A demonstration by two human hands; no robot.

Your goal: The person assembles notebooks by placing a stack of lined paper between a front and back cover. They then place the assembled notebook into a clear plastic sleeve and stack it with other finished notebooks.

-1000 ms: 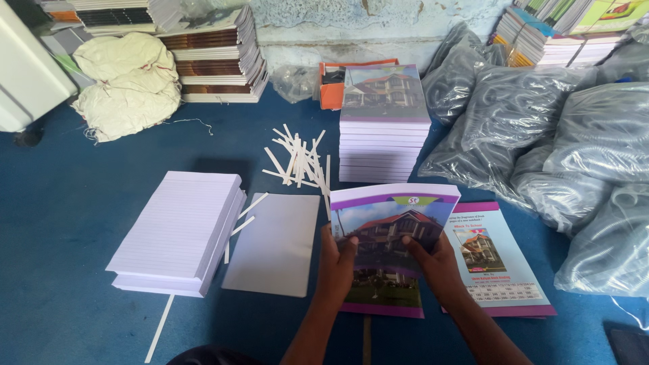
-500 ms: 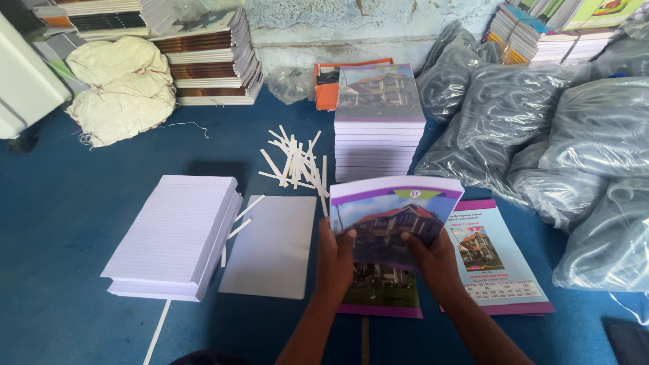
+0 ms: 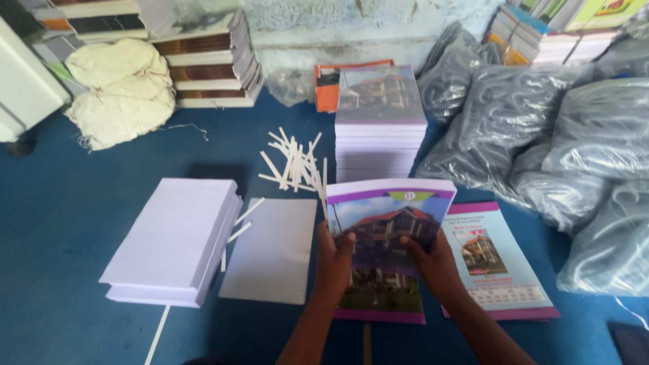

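While both hands grip it, the notebook [image 3: 391, 223] sits at about 5 o'clock in the view, its glossy cover, purple-edged with a house picture, bowed upward off the blue floor [image 3: 61, 223]. The left hand [image 3: 336, 260] clamps its left edge, thumb on top; the right hand [image 3: 433, 260] clamps the lower right part the same way, the two hands set apart. Its lower end meets a flat cover underneath; whether that is the same book I cannot tell. Touching it at 3 o'clock lies one flat back cover [image 3: 497, 260], purple-bordered with small print too fine to make out. At 9 o'clock lie one loose white sheet block [image 3: 270, 250] and, beyond it, two thick stacked paper blocks [image 3: 172, 240], matte and square-cornered. At 12 o'clock stands one tall stack of finished notebooks [image 3: 382, 122], with a scatter of thin white card strips [image 3: 294, 162] at 11 o'clock, too tangled to count. Crinkled grey plastic bags [image 3: 534, 128], at least five, fill 2 o'clock, some cut off by the frame. A lumpy cream cloth sack [image 3: 118, 88] lies at 10 o'clock.
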